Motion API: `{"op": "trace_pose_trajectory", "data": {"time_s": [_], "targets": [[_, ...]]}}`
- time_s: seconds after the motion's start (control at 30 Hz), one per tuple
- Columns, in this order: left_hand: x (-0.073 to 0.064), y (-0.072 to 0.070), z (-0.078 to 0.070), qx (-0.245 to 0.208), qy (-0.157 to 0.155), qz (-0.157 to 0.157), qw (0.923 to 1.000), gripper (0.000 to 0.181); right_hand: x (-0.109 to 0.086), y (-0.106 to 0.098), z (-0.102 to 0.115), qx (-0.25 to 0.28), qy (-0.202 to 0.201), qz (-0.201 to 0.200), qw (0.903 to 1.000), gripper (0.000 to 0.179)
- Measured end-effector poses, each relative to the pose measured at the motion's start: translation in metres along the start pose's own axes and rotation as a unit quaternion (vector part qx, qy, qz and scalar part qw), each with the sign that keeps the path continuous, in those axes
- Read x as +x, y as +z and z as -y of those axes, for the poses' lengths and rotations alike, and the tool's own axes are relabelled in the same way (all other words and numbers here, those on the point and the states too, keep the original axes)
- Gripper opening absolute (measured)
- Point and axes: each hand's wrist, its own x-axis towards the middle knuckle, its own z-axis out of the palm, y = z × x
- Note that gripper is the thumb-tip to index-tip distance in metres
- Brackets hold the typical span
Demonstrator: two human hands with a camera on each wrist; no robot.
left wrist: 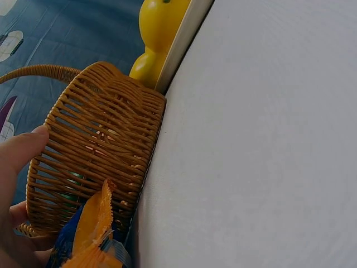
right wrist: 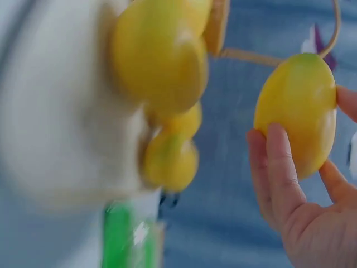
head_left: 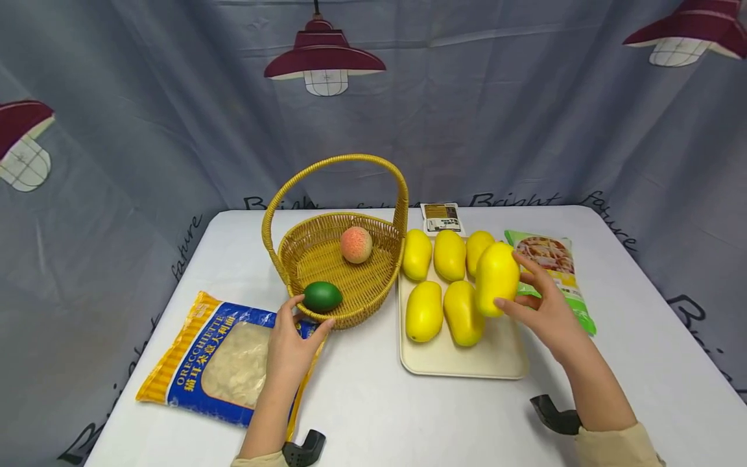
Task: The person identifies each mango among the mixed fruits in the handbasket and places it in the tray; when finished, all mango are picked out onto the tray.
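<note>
Above the right end of a cream tray (head_left: pixel 467 373), my right hand (head_left: pixel 545 311) grips a yellow mango (head_left: pixel 497 277) between thumb and fingers, as the right wrist view also shows. Several more mangoes (head_left: pixel 424 311) lie on the tray in two rows. My left hand (head_left: pixel 294 347) holds the near left rim of a wicker basket (head_left: pixel 373 295), thumb on the near side in the head view. Inside that basket are a peach (head_left: pixel 356 244) and a dark green fruit (head_left: pixel 322 297), the latter close to my left fingertips. The woven wall (left wrist: pixel 100 151) fills much of the left wrist view.
A blue and yellow orecchiette bag (head_left: pixel 233 363) lies left of the basket, partly under my left forearm. Behind the tray is a small packet (head_left: pixel 441 218). A green food bag (head_left: pixel 574 295) lies to its right. The basket's tall handle (head_left: pixel 350 157) arches upward.
</note>
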Motion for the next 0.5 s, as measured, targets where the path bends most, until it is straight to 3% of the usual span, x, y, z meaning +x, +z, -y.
{"op": "trace_pose_trajectory", "data": {"time_s": [0.23, 0.5], "targets": [[0.0, -0.001, 0.001, -0.003, -0.003, -0.001, 1.0, 0.088, -0.005, -0.013, -0.036, -0.09, 0.045, 0.053, 0.9935, 0.091], [0.0, 0.0, 0.001, -0.003, -0.001, -0.004, 1.0, 0.086, 0.0, -0.008, -0.048, -0.154, 0.008, 0.088, 0.9841, 0.086]]}}
